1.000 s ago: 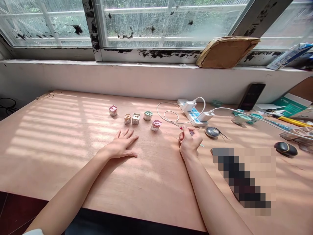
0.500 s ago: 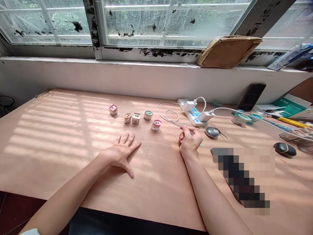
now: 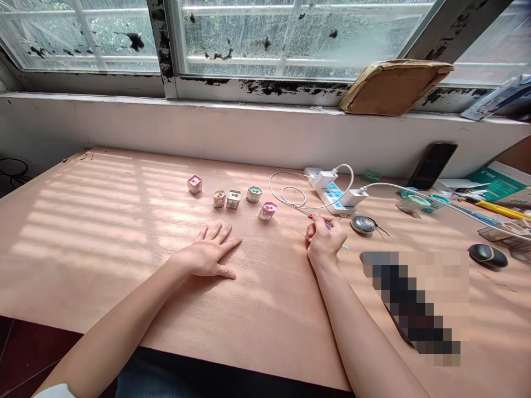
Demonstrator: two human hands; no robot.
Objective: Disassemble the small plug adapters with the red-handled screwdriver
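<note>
Left hand (image 3: 209, 254) splays empty over wooden tabletop (image 3: 265, 309) | right hand (image 3: 326, 237) curls round mostly hidden red-tipped item (image 3: 310, 216) | faceted pink-rimmed container (image 3: 267, 211) beyond

1 head-worn camera looks forward and down onto the table (image 3: 257, 320).

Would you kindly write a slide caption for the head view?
Left hand spread near five containers; right hand gripping a small item.

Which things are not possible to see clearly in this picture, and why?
Head view: the item in the right hand, mostly hidden by its grip.
Head view: the dark object, lower right, obscured by pixelation.
Head view: the markings on the small containers, too small to read.
Head view: the left sleeve, cut off by the bottom edge.
</note>
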